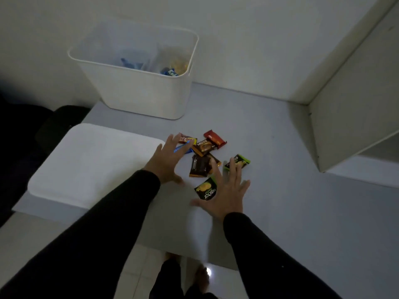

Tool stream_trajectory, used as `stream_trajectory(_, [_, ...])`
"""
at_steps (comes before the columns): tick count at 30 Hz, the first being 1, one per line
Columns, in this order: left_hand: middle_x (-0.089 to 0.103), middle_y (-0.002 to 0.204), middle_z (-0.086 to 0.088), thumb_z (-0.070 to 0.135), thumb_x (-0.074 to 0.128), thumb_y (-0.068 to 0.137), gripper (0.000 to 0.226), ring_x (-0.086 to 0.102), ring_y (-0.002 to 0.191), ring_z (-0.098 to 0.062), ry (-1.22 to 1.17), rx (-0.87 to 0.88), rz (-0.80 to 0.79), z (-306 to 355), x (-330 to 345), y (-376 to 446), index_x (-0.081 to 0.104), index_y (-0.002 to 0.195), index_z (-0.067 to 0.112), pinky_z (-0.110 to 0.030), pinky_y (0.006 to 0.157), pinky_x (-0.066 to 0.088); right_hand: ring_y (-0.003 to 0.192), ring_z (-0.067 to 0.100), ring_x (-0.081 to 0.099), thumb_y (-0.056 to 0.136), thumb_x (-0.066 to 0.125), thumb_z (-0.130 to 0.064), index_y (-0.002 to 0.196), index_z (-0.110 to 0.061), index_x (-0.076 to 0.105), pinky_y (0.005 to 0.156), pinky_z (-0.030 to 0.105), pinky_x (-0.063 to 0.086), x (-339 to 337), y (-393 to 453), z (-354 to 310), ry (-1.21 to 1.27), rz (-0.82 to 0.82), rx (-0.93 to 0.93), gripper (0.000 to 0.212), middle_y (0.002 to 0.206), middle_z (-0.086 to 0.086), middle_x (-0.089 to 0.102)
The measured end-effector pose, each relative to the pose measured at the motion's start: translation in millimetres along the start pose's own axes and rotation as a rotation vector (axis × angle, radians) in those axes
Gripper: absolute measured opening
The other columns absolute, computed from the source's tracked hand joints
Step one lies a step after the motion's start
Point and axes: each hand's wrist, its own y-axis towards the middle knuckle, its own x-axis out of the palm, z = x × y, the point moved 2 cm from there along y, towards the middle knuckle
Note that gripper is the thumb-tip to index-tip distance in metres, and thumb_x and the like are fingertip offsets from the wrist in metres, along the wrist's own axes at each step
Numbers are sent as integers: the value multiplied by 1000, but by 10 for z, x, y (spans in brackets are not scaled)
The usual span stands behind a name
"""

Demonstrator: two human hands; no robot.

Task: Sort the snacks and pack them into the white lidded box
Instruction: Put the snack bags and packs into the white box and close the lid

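Both hands spread flat-fingered over loose snack packets, gripping nothing.
White plastic box (138, 91), lid (90, 165) off beside it, holds blue and yellow wrappers. On grey table (291, 190): glossy packets (203, 156), green "nextar" packet (206, 189) by right hand (226, 190); left hand (166, 160) over blue wrapper.

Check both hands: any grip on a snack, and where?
Nothing held. Left hand and right hand are spread open over the snack packets, fingers straight.

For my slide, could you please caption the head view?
Both open hands, left hand and right hand, reach over loose snack packets beside the lid, white box behind.
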Motion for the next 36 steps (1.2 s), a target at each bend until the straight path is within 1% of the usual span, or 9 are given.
stream_trajectory(4, [-8, 159, -15, 53, 86, 48, 142, -3, 147, -36, 152, 141, 4, -150, -71, 411, -10, 150, 30, -56, 115, 16, 143, 29, -27, 49, 64, -82, 147, -46, -4, 106, 70, -9, 126, 243, 28, 66, 43, -23, 125, 157, 4, -24])
stream_trajectory(8, [-17, 157, -18, 62, 83, 40, 150, -8, 146, -38, 287, 326, -59, -133, -120, 819, -25, 141, 32, -60, 114, 13, 144, 27, -24, 50, 66, -81, 147, -48, 8, 104, 67, -15, 128, 533, 44, 107, 131, -111, 117, 159, 6, -16])
stream_trajectory(15, [-24, 156, -9, 69, 79, 40, 149, -17, 145, -33, 384, 573, -162, 24, -183, 1299, -26, 141, 39, -57, 114, 4, 146, 37, 3, 49, 56, -85, 133, -45, 44, 101, 75, -2, 150, 842, 135, 105, 260, -147, 95, 159, 11, 12])
stream_trajectory(18, [-16, 159, -1, 72, 76, 44, 143, -13, 147, -28, 375, 596, -221, -4, -161, 1362, -13, 149, 34, -55, 115, 4, 146, 38, 6, 48, 58, -84, 134, -41, 42, 102, 74, 0, 129, 950, 145, 126, 272, -124, 97, 158, 12, 15])
stream_trajectory(23, [4, 161, -3, 75, 72, 46, 135, 3, 148, -27, 142, 429, -180, -190, -69, 1249, 4, 152, 27, -53, 116, 12, 146, 36, 8, 52, 51, -86, 143, -39, 28, 103, 73, 1, 40, 1085, 161, 75, 239, -100, 105, 158, 14, 15])
stream_trajectory(27, [1, 160, -4, 82, 61, 53, 125, -1, 148, -26, 16, 325, -125, -322, 28, 1016, 7, 151, 27, -51, 119, 6, 147, 37, 3, 51, 48, -86, 145, -42, 22, 102, 75, 2, -50, 1210, 134, 21, 185, -136, 106, 159, 12, 10])
stream_trajectory(30, [3, 160, -4, 98, 35, 42, 131, -1, 148, -27, -86, 308, -34, -330, 92, 881, 9, 151, 28, -51, 119, 7, 147, 35, -7, 48, 43, -87, 147, -43, 16, 104, 72, -4, -121, 1338, 84, -9, 92, -193, 112, 160, 10, -2])
stream_trajectory(32, [8, 160, -4, 99, 26, 45, 129, 3, 148, -29, -99, 302, 34, -293, 162, 836, 13, 150, 27, -51, 116, 9, 147, 34, -12, 46, 40, -89, 148, -43, 10, 105, 71, -6, -150, 1431, 67, -45, 39, -256, 116, 160, 9, -7])
stream_trajectory(36, [31, 153, -6, 90, 40, 55, 109, 24, 143, -33, -136, 292, 249, -226, 329, 817, 24, 142, 27, -58, 110, 25, 146, 35, -14, 46, 39, -90, 150, -41, 7, 106, 70, -7, -180, 1635, 45, -100, -2, -358, 119, 160, 8, -11])
